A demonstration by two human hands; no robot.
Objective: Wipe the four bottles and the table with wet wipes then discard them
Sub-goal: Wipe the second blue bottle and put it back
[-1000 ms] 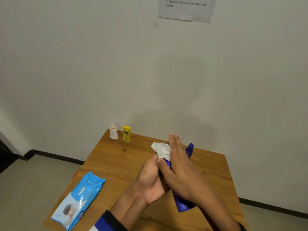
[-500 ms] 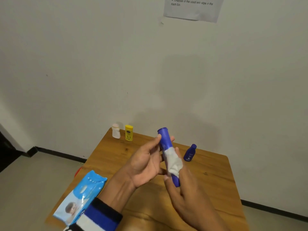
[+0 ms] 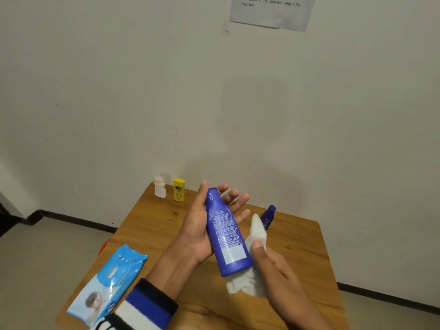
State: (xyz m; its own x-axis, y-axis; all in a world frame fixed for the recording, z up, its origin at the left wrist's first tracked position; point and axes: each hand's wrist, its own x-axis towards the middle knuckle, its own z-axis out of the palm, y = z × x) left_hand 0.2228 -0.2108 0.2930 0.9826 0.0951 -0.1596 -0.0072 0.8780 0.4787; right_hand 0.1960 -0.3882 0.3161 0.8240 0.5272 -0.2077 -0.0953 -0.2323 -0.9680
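A tall blue bottle (image 3: 225, 234) lies tilted across my left hand (image 3: 198, 229), cap end up and away, the fingers spread behind it. My right hand (image 3: 276, 275) pinches a white wet wipe (image 3: 256, 236) against the bottle's lower right side, and the wipe hangs down below the bottle's base. On the wooden table (image 3: 152, 225) stand a small blue bottle (image 3: 268, 216) just behind the wipe, a yellow bottle (image 3: 178, 189) and a small white bottle (image 3: 160, 187) at the far left corner.
A blue wet-wipe pack (image 3: 108, 284) lies at the table's near left edge. Something red (image 3: 103, 246) shows on the floor beside the table's left side. The wall stands right behind the table, with a paper notice (image 3: 271, 10) high up.
The blue bottle has tipped back into my left palm with its printed label facing me. My right hand slid the wipe from the bottle's middle down to its base.
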